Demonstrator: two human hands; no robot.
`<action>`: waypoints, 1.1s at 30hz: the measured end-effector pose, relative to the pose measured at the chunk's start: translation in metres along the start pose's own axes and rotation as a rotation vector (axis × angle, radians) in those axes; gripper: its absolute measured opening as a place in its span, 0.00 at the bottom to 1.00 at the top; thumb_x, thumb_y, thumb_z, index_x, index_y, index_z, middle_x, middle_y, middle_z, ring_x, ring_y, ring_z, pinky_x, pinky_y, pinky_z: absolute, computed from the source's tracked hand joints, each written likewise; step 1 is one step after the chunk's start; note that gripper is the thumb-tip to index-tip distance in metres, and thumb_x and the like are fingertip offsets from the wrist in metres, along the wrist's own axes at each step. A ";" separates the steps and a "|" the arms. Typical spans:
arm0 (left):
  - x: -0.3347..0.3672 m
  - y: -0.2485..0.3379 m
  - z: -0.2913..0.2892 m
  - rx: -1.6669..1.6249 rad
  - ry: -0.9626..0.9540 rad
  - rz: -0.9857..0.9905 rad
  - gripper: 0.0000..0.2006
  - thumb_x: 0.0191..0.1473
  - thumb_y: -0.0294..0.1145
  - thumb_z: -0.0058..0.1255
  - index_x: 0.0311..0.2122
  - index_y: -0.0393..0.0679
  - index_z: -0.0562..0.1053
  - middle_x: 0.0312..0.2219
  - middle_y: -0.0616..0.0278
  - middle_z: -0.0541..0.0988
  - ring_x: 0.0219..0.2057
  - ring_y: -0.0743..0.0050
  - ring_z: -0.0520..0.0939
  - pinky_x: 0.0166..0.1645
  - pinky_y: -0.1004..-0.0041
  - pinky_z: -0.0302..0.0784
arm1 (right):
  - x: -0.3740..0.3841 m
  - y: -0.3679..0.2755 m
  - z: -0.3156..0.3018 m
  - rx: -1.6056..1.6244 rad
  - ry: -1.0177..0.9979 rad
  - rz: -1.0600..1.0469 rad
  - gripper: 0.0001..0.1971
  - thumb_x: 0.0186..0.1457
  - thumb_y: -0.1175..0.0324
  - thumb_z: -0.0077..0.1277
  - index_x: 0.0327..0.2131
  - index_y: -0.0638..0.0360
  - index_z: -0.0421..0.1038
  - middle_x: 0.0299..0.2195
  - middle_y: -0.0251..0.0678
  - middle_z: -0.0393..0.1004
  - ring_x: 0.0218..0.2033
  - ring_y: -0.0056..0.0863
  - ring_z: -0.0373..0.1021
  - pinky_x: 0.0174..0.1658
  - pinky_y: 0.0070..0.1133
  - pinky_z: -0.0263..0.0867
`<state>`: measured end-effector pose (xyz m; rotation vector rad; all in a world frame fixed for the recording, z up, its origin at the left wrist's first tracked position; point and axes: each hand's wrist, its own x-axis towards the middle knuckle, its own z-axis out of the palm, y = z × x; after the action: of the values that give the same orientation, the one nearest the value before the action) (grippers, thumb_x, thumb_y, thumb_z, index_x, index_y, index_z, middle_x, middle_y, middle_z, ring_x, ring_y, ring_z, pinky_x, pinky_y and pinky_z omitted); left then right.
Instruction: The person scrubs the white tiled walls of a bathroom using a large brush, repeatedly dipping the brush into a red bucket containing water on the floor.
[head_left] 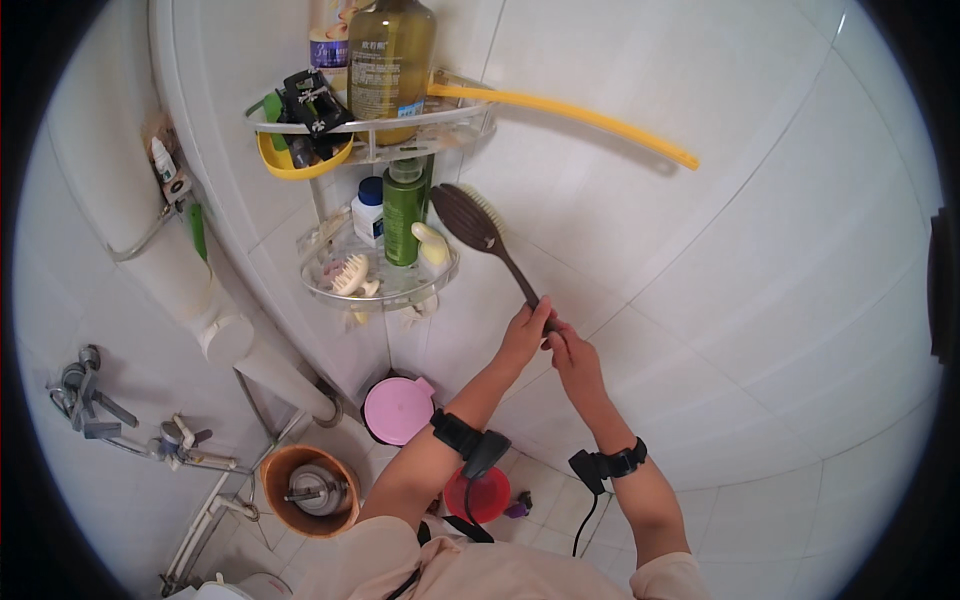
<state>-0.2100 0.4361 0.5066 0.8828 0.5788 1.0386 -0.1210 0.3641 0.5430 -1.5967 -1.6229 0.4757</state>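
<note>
Head view: dark brush (466, 222) slants up-left, left hand (525, 332) clamped on handle (517, 276) nearer bristles (484, 203), right hand (577, 362) clasping its lower end.

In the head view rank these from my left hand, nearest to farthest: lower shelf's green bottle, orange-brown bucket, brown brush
1. Brown brush: in the left hand.
2. Green bottle: up and left.
3. Orange-brown bucket: lower left, on the floor.

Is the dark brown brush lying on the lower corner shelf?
No, the brush is held up by its handle, with the left hand and right hand both around its lower end.
</note>
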 end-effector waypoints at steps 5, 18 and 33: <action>-0.014 0.017 0.026 0.027 -0.051 -0.028 0.18 0.54 0.47 0.38 0.31 0.38 0.65 0.24 0.63 0.71 0.26 0.81 0.72 0.31 0.80 0.70 | -0.013 -0.005 -0.017 0.088 0.002 0.097 0.13 0.55 0.68 0.37 0.42 0.63 0.63 0.20 0.35 0.70 0.17 0.20 0.63 0.22 0.18 0.59; -0.006 0.020 0.062 0.108 -0.137 0.097 0.18 0.54 0.47 0.37 0.33 0.38 0.64 0.22 0.62 0.74 0.23 0.79 0.73 0.25 0.79 0.69 | -0.015 -0.020 -0.053 0.210 0.074 0.141 0.15 0.56 0.66 0.36 0.44 0.64 0.62 0.18 0.29 0.66 0.15 0.15 0.58 0.20 0.14 0.56; 0.016 0.000 0.050 0.138 0.018 0.087 0.21 0.53 0.52 0.37 0.30 0.40 0.67 0.24 0.65 0.72 0.24 0.80 0.72 0.28 0.80 0.67 | 0.007 0.009 -0.059 0.090 -0.027 -0.027 0.14 0.55 0.64 0.38 0.42 0.59 0.65 0.22 0.36 0.71 0.17 0.23 0.64 0.23 0.21 0.61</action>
<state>-0.1651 0.4335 0.5330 1.0280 0.6378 1.0963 -0.0706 0.3565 0.5749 -1.5061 -1.6181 0.5507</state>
